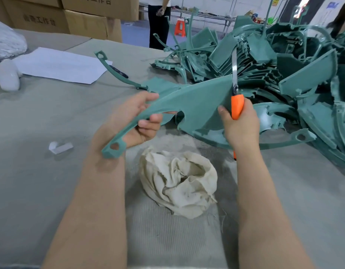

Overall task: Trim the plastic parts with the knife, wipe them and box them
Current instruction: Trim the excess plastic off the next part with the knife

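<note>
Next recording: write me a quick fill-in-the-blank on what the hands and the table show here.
The right hand grips a knife whose handle is ____.
The left hand holds a green plastic part whose near end has a round ____.
The pile of green parts lies to the person's ____.
Missing words: orange; hole; right.

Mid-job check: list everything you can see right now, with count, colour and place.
table: one, grey cloth cover
held part: one, teal, raised mid-frame
knife: one, orange handle, steel blade, against held part's far edge
parts pile: many, teal, table's right side
rag: one, cream, crumpled, near centre
paper: one sheet, white, far left
curved strip: one, teal, beside the paper
cardboard boxes: several, brown, stacked back left
stool: one, orange, background floor
left hand: grips held part's narrow end
right hand: grips knife handle
</note>
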